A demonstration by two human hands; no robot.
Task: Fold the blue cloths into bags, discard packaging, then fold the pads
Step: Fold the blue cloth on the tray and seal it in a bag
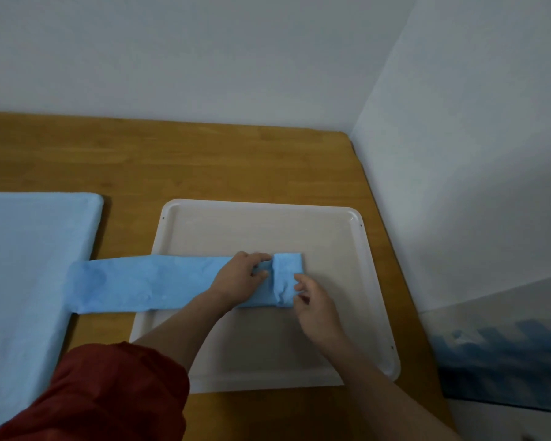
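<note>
CLOTH: blue cloth strip (pixel 134 283) laid across left rim of white tray (pixel 252 227), short folded end near tray middle | LEFT: left hand (pixel 240 275) gripping strip beside fold, fingers curled | RIGHT: right hand (pixel 314 302) pinching fold's near corner | OTHER: large blue sheet (pixel 29 249) left of tray, under strip's outer end

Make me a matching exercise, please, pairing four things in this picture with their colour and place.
Things:
1 strip
2 tray
3 sheet
4 sleeve

Descriptions:
A red, bottom left of the view
B white, on the table
C blue, spread flat at the left
D blue, running from sheet onto tray, right end folded over

Pairs: 1-D, 2-B, 3-C, 4-A
</note>
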